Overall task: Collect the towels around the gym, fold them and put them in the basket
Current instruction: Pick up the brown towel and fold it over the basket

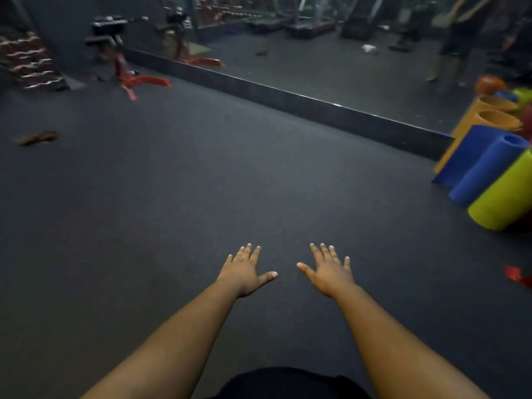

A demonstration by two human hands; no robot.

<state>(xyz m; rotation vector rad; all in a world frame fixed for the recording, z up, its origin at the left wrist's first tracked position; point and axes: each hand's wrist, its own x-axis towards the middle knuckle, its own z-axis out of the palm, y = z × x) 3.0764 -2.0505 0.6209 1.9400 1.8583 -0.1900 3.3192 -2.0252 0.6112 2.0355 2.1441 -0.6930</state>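
Brown and crumpled, a towel point(36, 137) lies on the dark floor point(178, 174) far to the left, well apart from both hands. The left hand point(244, 269) and right hand point(328, 269) reach forward with fingers spread flat, holding nothing. Rolled mats point(489, 174), blue, yellow and orange, lean at the right by a long mirror point(331, 61). A red-legged machine point(121, 56) stands far back. No writing can be read.

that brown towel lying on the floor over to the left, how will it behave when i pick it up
The brown towel lies crumpled and flat on the dark floor, so it will probably be floppy and sag from wherever you lift it. It looks thin, so likely light. It is blurred, so wetness is impossible to judge. Both hands are free.
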